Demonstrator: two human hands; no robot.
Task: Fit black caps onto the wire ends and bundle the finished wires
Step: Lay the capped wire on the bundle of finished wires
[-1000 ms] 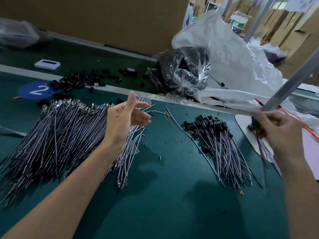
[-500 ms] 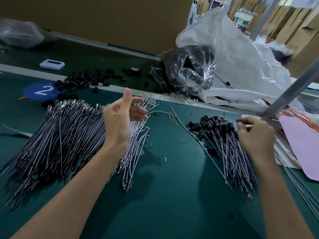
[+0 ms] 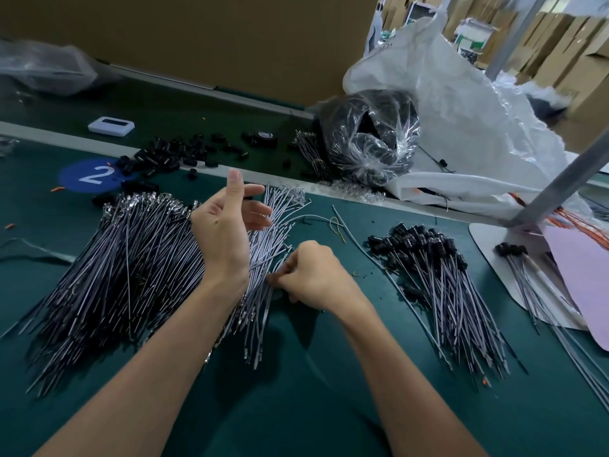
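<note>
since the bare wires [image 3: 115,265] lie crossed in a loose heap at the left of the table [image 3: 296,390], pulling one strand can drag its neighbours out and tangle them. black caps [image 3: 171,156] lie scattered beyond the heap, well apart from both hands; a long reach over the wires may scatter them further. left hand [image 3: 224,232]: raised over the heap, thumb up, fingers relaxed, grasping nothing that shows. right hand [image 3: 313,278]: lowered to the heap's right edge, fingers pinched on a few bare wires; taking too many at once would slow capping. capped wires [image 3: 438,275] lie fanned to the right, near the heap; mixing the two piles is the main risk.

surface: dark green mat with a blue sticker [image 3: 92,174] marked 2. room: brown wall panel [image 3: 230,37], clear bag [image 3: 369,136] of black parts, white sack [image 3: 461,110], cardboard boxes [image 3: 560,44].
</note>
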